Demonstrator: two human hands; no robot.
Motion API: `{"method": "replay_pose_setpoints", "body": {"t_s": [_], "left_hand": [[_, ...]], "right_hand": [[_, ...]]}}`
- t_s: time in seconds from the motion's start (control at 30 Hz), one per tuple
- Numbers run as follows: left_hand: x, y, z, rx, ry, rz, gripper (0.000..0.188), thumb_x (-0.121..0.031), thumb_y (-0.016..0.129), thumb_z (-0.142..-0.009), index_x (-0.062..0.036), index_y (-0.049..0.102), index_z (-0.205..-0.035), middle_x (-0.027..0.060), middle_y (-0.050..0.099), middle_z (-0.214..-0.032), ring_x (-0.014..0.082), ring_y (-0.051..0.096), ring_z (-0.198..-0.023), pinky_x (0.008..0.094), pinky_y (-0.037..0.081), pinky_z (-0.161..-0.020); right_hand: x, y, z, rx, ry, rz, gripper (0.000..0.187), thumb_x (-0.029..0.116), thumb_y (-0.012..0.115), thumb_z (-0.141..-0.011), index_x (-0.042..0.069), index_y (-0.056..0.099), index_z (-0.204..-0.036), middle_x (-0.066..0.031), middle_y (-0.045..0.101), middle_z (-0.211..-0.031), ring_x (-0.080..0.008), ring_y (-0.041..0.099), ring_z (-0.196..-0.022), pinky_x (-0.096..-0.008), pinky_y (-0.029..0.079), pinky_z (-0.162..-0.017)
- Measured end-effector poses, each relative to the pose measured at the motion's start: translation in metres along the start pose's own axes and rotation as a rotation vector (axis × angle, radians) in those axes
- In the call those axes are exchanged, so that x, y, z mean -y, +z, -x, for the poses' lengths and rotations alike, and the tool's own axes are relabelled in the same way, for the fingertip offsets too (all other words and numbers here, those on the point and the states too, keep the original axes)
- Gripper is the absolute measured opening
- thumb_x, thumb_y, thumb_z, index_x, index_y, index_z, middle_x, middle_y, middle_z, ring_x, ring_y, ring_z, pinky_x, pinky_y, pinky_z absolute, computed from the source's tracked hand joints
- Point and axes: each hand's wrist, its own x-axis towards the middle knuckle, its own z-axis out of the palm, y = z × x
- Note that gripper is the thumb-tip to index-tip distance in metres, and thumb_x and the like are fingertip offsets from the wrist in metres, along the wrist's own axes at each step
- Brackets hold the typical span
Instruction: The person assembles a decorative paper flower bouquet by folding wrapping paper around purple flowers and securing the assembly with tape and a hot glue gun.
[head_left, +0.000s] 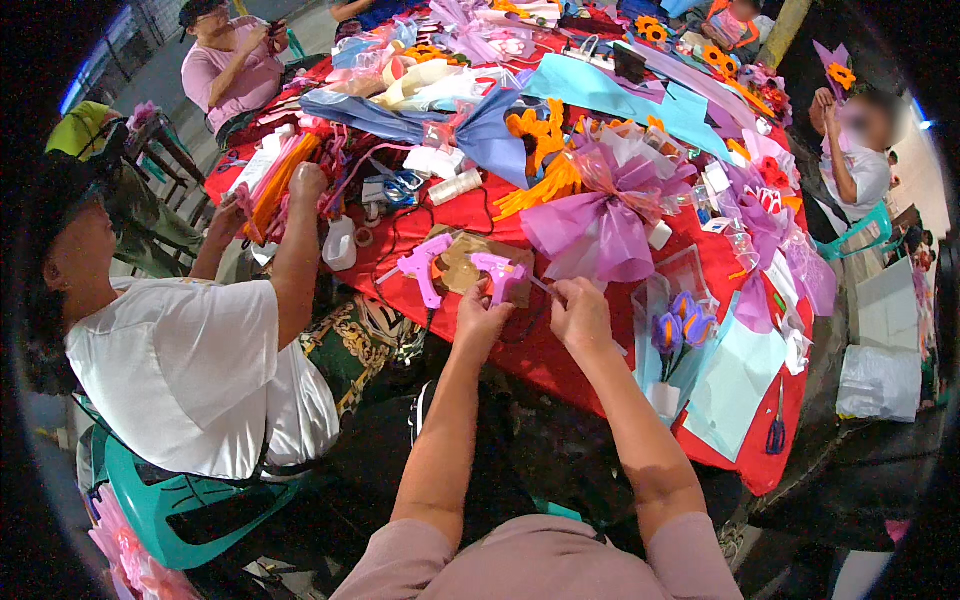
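Observation:
My left hand (483, 318) is closed round the handle of a pink glue gun (499, 270) at the table's near edge. Just right of it, my right hand (581, 312) pinches a thin pale glue stick (541, 286), its far end close to the back of the gun. Whether the stick touches the gun I cannot tell. A second pink glue gun (424, 268) lies to the left, partly on a piece of brown cardboard (462, 248). Beyond my right hand stands a bouquet wrapped in purple (608, 225). Purple tulip-like flowers (684, 325) lie farther right.
The red-covered table (600, 375) bears orange fuzzy stems (545, 185), blue wrapping (490, 135), a white bottle (340, 244), light-blue sheets (735, 375) and scissors (776, 432). A person in white (190, 370) sits close at my left, handling stems. Others sit around the table.

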Motion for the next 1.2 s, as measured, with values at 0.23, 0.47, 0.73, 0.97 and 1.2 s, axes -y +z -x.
{"method": "replay_pose_setpoints", "body": {"t_s": [0.23, 0.47, 0.73, 0.97, 1.2], "left_hand": [[0.007, -0.002, 0.001, -0.067, 0.059, -0.196, 0.067, 0.003, 0.068, -0.075, 0.0043, 0.036, -0.133, 0.0189, 0.063, -0.107, 0.022, 0.064, -0.094, 0.0322, 0.052, -0.079], [0.004, -0.003, 0.007, -0.081, 0.214, -0.343, 0.058, 0.003, 0.068, -0.073, -0.0004, 0.044, -0.125, 0.0167, 0.063, -0.107, 0.0223, 0.064, -0.096, 0.0327, 0.052, -0.079], [0.0, -0.003, 0.009, -0.029, 0.164, -0.25, 0.053, 0.007, 0.064, -0.076, -0.0046, 0.046, -0.125, 0.0121, 0.064, -0.106, 0.0193, 0.064, -0.092, 0.0312, 0.052, -0.077], [-0.009, 0.002, 0.014, 0.017, 0.113, -0.144, 0.051, 0.01, 0.06, -0.08, -0.0052, 0.046, -0.127, 0.0105, 0.064, -0.105, 0.0179, 0.063, -0.093, 0.0291, 0.052, -0.076], [-0.006, 0.003, 0.016, 0.007, 0.224, -0.334, 0.054, 0.009, 0.061, -0.079, -0.0049, 0.045, -0.13, 0.0121, 0.064, -0.106, 0.0181, 0.063, -0.094, 0.0303, 0.05, -0.078]], "right_hand": [[0.007, -0.001, -0.006, 0.1, -0.014, 0.105, 0.017, 0.007, 0.06, -0.08, 0.006, 0.072, -0.093, -0.0172, 0.063, -0.087, -0.0367, 0.062, -0.085, -0.0454, 0.05, -0.077], [0.003, 0.001, -0.031, 0.289, 0.028, 0.1, 0.019, 0.004, 0.057, -0.077, 0.004, 0.072, -0.088, -0.0193, 0.066, -0.081, -0.0411, 0.063, -0.079, -0.0488, 0.051, -0.077], [-0.021, 0.004, -0.053, 0.676, 0.523, -0.464, 0.011, 0.011, 0.066, -0.083, 0.001, 0.071, -0.083, -0.0044, 0.061, -0.065, -0.0136, 0.056, -0.052, -0.0301, 0.042, -0.045], [-0.024, 0.015, -0.022, 0.126, -0.108, -0.141, 0.01, 0.009, 0.064, -0.079, 0.004, 0.07, -0.085, -0.0149, 0.068, -0.075, -0.0281, 0.066, -0.064, -0.0374, 0.051, -0.06], [-0.035, 0.031, -0.02, 0.182, 0.054, -0.065, 0.014, 0.008, 0.06, -0.078, 0.003, 0.07, -0.087, -0.0209, 0.067, -0.079, -0.0368, 0.067, -0.08, -0.0425, 0.051, -0.074]]}}
